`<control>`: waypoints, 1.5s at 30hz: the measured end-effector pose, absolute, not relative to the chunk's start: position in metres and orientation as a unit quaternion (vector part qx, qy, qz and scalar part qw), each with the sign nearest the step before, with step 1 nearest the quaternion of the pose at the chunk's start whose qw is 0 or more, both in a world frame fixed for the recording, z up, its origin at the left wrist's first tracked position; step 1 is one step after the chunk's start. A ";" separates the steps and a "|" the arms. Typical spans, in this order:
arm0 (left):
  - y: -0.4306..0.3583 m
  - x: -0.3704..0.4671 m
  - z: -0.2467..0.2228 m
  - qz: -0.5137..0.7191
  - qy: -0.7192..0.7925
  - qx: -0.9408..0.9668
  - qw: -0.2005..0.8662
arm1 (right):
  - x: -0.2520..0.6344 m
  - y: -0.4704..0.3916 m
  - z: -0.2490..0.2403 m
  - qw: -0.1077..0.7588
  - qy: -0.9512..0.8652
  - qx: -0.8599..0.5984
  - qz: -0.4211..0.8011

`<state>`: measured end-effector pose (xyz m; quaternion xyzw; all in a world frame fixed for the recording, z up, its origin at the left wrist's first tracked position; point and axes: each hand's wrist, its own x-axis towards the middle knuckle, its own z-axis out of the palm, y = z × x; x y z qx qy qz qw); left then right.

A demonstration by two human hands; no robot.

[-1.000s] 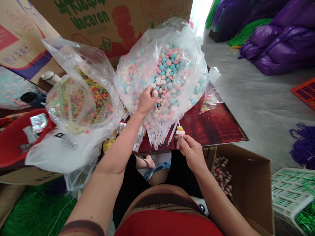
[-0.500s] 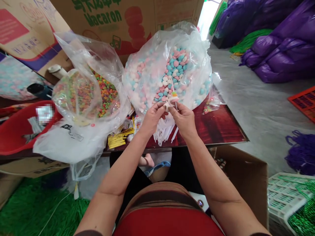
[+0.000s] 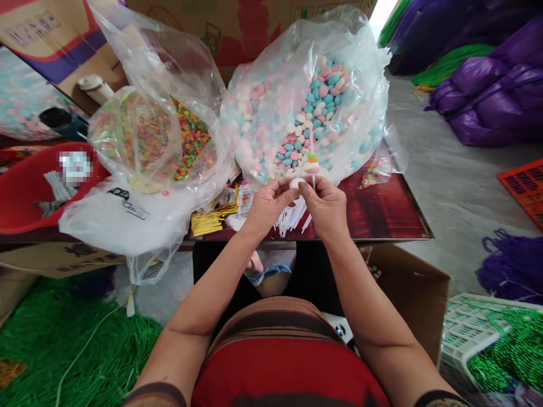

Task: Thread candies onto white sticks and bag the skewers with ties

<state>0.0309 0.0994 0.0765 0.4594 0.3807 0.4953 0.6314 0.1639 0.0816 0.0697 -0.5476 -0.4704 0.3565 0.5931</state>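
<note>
My left hand (image 3: pixel 268 208) is closed, with thumb and fingers pinching a round white candy (image 3: pixel 296 183) over the table. My right hand (image 3: pixel 327 207) is closed beside it, its thumb at the candy's edge. Rising from the right fingers is a white stick (image 3: pixel 311 139) threaded with small green and orange pieces above white and pink candies (image 3: pixel 313 165). Below the hands, loose white sticks (image 3: pixel 292 217) lie in a bunch near the table's front edge. Just beyond stands an open clear bag of pink, blue and white candies (image 3: pixel 324 90).
Left of the hands is a clear bag of small colored rings (image 3: pixel 190 138), with yellow twist ties (image 3: pixel 207 220) before it. A red basin (image 3: pixel 25 203) stands farther left. A small clear bag (image 3: pixel 375 172) lies on the dark red table (image 3: pixel 394 209). An open cardboard box (image 3: pixel 407 294) stands below right.
The view has tilted down and shifted slightly. The white candy now shows between both hands' fingertips, apart from the threaded pieces, which stand upright on the stick.
</note>
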 end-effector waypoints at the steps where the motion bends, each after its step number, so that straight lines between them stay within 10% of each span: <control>1: 0.098 0.031 0.076 0.499 0.377 0.449 0.638 | 0.162 0.080 0.070 0.592 -0.471 -0.553 0.350; 32: 0.094 0.025 0.057 0.549 0.360 0.307 0.689 | 0.173 -0.012 0.062 0.455 -0.555 -0.561 0.414; 45: 0.095 0.010 0.039 0.536 0.432 0.576 0.441 | 0.188 -0.015 0.079 0.409 -0.504 -0.568 0.507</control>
